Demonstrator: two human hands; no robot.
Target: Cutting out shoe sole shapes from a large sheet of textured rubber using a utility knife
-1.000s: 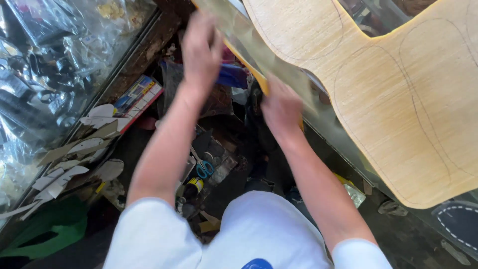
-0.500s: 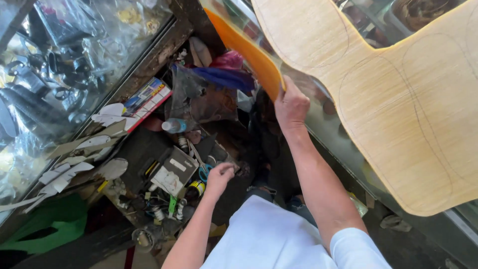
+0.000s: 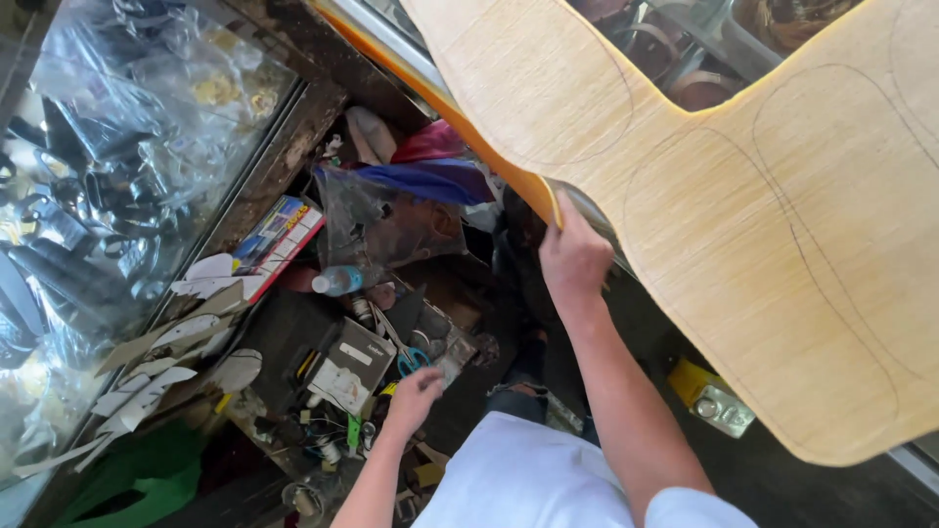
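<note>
My right hand (image 3: pixel 572 259) grips the lower edge of a large tan sheet (image 3: pixel 724 196) with pencilled outlines drawn on it, which covers the upper right of the view. An orange sheet (image 3: pixel 518 181) lies just under it. My left hand (image 3: pixel 416 396) reaches down into a cluttered pile on the floor, fingers curled next to blue-handled scissors (image 3: pixel 411 360). Whether it holds anything, I cannot tell.
A small plastic bottle (image 3: pixel 337 282), a grey box (image 3: pixel 347 367), a clear plastic bag (image 3: pixel 386 220) and blue and red cloth (image 3: pixel 430 176) lie below. White paper patterns (image 3: pixel 166 372) sit at left beside a glass case (image 3: pixel 117 166). A yellow tool (image 3: pixel 709 396) rests at right.
My left hand left the sheet's edge and dropped down to the clutter by the scissors. My right hand has stayed on the tan sheet's edge.
</note>
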